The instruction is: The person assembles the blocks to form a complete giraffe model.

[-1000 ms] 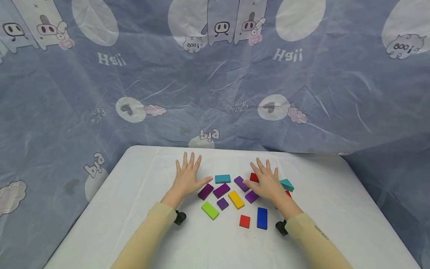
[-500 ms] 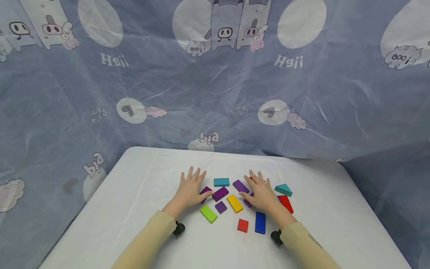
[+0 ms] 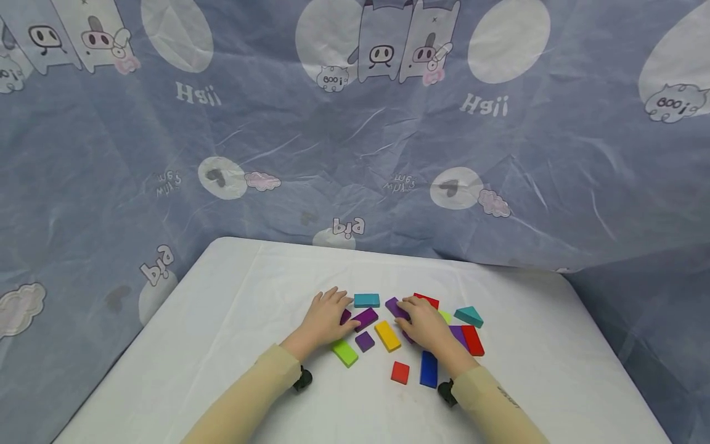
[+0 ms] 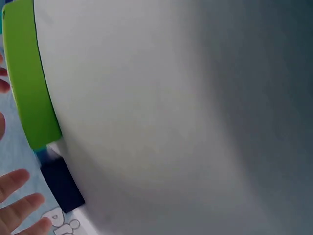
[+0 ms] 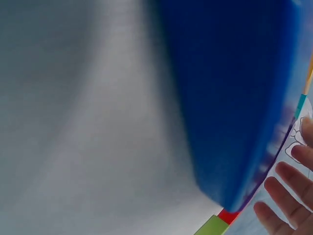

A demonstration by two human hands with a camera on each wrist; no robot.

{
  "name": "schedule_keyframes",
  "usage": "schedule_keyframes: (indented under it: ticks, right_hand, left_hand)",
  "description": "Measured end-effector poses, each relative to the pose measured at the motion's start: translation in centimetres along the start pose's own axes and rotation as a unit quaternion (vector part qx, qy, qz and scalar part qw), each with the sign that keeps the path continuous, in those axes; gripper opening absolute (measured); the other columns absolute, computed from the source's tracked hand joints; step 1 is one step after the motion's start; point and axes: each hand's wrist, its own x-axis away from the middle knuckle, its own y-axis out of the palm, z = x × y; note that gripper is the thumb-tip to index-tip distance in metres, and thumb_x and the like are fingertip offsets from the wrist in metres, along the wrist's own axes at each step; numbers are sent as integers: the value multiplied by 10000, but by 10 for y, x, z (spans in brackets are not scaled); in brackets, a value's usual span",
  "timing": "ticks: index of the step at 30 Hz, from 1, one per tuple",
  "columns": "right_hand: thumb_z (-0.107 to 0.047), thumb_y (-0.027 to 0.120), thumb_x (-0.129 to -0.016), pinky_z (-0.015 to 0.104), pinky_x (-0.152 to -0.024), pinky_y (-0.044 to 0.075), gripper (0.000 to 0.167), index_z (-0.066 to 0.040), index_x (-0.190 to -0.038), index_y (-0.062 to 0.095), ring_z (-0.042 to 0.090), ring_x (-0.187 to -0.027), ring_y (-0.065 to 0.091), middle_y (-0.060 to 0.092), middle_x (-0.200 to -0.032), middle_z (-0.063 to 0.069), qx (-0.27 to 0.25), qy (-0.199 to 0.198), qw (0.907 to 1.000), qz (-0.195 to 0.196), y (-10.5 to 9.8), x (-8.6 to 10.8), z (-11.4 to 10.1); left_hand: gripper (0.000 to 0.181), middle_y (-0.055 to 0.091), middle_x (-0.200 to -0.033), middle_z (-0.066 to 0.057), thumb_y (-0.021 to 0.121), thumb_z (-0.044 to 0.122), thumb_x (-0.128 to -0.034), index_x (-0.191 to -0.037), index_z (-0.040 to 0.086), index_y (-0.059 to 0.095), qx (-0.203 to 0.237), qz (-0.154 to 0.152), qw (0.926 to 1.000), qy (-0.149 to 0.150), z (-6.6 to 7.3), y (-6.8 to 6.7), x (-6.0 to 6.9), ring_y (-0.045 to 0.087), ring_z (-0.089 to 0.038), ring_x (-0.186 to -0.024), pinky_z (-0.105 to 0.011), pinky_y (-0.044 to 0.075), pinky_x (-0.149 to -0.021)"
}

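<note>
In the head view my left hand (image 3: 326, 319) is low over a dark purple block (image 3: 345, 316), partly hiding it, its thumb by another purple block (image 3: 365, 319). My right hand (image 3: 427, 322) hovers over or rests on purple blocks, fingertips at one (image 3: 396, 308); contact is unclear. Loosely bent fingers show on both hands, gripping nothing visible. Between the hands lie a yellow block (image 3: 387, 336) and a small purple one (image 3: 365, 341). The left wrist view has a green block (image 4: 32, 73) beside the fingers (image 4: 22, 208); a blue block (image 5: 230, 98) fills much of the right wrist view.
A light blue block (image 3: 367, 300) lies behind the yellow one. Teal (image 3: 469, 316) and red (image 3: 473, 340) blocks are right of my right hand. Nearer me lie a red square (image 3: 400, 372) and the blue block. A patterned cloth (image 3: 333, 135) hangs behind the white table (image 3: 249, 277).
Both hands have come down and nearer the blocks, their fingers less spread than before. My left hand moved slightly right, my right hand slightly left. The blocks show no clear shift among themselves.
</note>
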Motion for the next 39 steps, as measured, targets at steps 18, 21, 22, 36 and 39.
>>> schedule_keyframes:
  ticks: [18,21,22,36,39]
  right_hand:
    - [-210,777,-855,407,-898,581,425,-77,-1247,680,222,-912,611,630,-1039,115,-299,517,9980,-228,12,-4,-2]
    - [-217,772,-861,416,-908,577,437,-103,-1270,669,228,-944,610,629,-1073,111,-338,597,9971,-321,13,-2,0]
    - [-218,770,-863,416,-907,577,441,-110,-1277,665,226,-947,608,628,-1078,108,-349,605,9969,-356,13,-1,1]
    - [-121,734,-880,405,-913,568,424,-168,-1295,664,192,-949,599,658,-1117,58,-568,304,9961,-596,-1,2,8]
    - [-116,731,-882,430,-940,558,414,-156,-1289,666,206,-990,616,671,-1147,62,-649,188,9959,-608,-1,1,7]
  left_hand:
    - [350,672,-1064,31,745,454,-849,-1118,234,707,-882,-145,9956,274,18,12,0,477,-166,-965,-300,398,-800]
    - [331,687,-1091,39,745,441,-855,-1128,256,716,-834,-107,9959,328,19,13,1,489,-163,-976,-288,394,-789]
    - [323,690,-1096,41,745,438,-856,-1126,264,717,-802,-101,9961,344,20,13,2,492,-161,-974,-286,391,-783]
    - [286,692,-1043,63,740,408,-868,-1126,286,724,-680,-314,9932,895,37,3,4,510,-140,-929,-301,437,-826]
    - [292,694,-1052,62,736,414,-870,-1135,291,723,-714,-357,9918,1000,39,3,5,527,-141,-932,-324,469,-861]
